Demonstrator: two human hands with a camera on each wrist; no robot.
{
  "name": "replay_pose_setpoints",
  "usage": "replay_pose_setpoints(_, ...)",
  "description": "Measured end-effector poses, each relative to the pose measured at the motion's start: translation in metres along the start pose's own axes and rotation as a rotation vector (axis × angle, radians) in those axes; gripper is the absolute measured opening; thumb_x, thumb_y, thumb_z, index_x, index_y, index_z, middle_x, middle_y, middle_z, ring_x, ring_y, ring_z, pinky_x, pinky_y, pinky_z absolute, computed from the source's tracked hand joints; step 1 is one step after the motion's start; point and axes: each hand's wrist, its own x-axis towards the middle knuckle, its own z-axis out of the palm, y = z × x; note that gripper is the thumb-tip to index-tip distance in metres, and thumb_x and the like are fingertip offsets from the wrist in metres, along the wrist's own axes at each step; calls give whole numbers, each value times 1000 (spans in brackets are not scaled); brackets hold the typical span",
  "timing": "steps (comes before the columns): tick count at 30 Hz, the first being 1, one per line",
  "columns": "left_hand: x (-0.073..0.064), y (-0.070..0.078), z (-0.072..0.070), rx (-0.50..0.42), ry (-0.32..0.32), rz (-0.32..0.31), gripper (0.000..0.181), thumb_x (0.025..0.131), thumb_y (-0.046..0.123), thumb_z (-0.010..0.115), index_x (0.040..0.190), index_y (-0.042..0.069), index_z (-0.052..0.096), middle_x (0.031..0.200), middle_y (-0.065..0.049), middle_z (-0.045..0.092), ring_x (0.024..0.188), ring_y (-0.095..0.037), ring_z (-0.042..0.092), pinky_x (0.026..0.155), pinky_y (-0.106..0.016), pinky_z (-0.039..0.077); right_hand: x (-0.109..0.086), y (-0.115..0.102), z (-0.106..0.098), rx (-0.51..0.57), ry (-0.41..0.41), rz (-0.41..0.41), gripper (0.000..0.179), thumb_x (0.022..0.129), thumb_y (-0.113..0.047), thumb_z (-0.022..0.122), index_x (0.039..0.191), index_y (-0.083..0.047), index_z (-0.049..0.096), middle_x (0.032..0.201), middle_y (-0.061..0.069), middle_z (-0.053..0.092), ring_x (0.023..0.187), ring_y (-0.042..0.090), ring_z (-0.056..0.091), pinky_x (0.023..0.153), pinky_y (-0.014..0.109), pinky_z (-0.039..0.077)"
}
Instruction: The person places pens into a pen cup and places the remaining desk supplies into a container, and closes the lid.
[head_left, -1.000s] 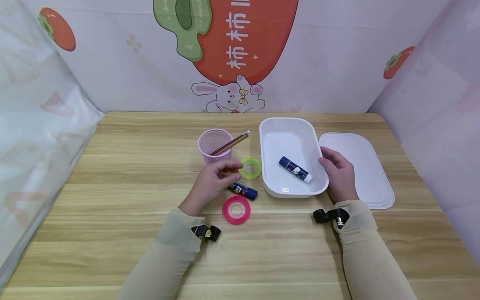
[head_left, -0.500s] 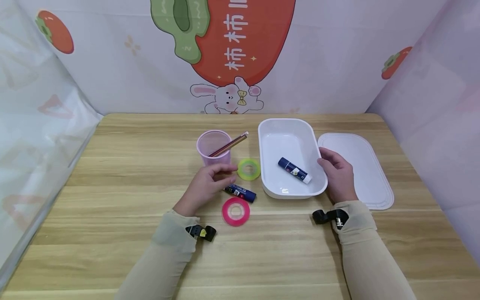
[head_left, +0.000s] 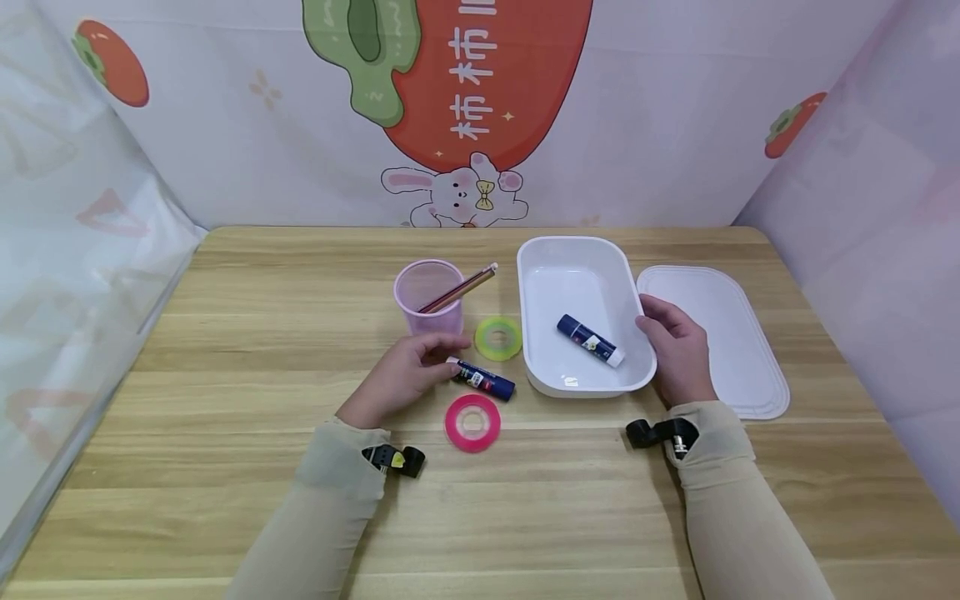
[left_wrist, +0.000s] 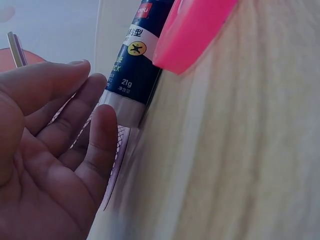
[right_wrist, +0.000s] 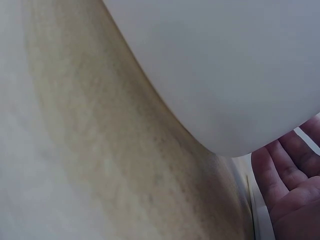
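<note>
My left hand (head_left: 405,371) is by the white-capped end of a blue glue stick (head_left: 486,381) lying on the table. In the left wrist view its loosely bent fingers (left_wrist: 102,130) come right up to the glue stick's cap (left_wrist: 125,110), without wrapping round it. With the thumb at the rim and fingers against the outer wall, my right hand (head_left: 678,350) holds the right side of a white plastic box (head_left: 577,287). A second glue stick (head_left: 590,341) lies inside the box. The right wrist view shows the box's outer wall (right_wrist: 225,75) beside the fingers.
A pink mesh pencil cup (head_left: 429,287) with pencils (head_left: 461,289) leaning out stands beyond my left hand. A yellow-green tape roll (head_left: 498,338) and a pink tape roll (head_left: 472,423) lie on either side of the glue stick. The white lid (head_left: 723,333) lies right of the box.
My left hand has drawn back to the left, and the capped end of the glue stick on the table has come into sight. The right hand keeps its hold on the box.
</note>
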Motion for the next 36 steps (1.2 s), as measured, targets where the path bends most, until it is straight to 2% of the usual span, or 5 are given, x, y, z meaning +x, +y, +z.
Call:
replay_pose_setpoints(8, -2, -4, -1, 32, -20, -14, 36, 95, 4, 67, 130, 10, 67, 130, -3, 65, 112, -23, 55, 91, -35, 49, -1, -2, 2, -11, -6, 15, 39, 98, -12, 62, 137, -5, 61, 128, 13, 60, 115, 20, 58, 85, 15, 54)
replay_pose_setpoints(18, -3, -4, -1, 102, 8, 7, 31, 96, 6, 66, 126, 12, 70, 123, -2, 68, 106, -23, 55, 90, -36, 49, 0, -2, 0, -26, 0, 26, 39, 99, -14, 62, 137, -6, 61, 130, 13, 59, 116, 20, 56, 85, 14, 53)
replay_pose_setpoints(22, -3, -2, -1, 71, 26, -10, 29, 96, 11, 68, 124, 14, 72, 117, 0, 69, 102, -22, 54, 85, -35, 48, 0, -1, -1, -38, -3, 24, 40, 99, -14, 61, 138, -6, 60, 131, 13, 59, 117, 20, 56, 85, 14, 53)
replay_pose_setpoints(28, -3, 0, -3, 3, 38, -19, 27, 97, 14, 68, 122, 17, 73, 116, -1, 70, 106, -22, 56, 88, -35, 50, -1, -2, 0, -42, -2, 20, 40, 99, -14, 61, 138, -5, 60, 131, 13, 59, 116, 20, 57, 85, 14, 53)
replay_pose_setpoints(36, -3, 2, -5, -55, 54, 3, 25, 95, 15, 70, 120, 16, 74, 114, -3, 70, 101, -22, 57, 81, -30, 53, -1, -4, 0, -61, 2, 27, 40, 99, -15, 61, 138, -6, 60, 132, 13, 59, 117, 20, 56, 85, 13, 53)
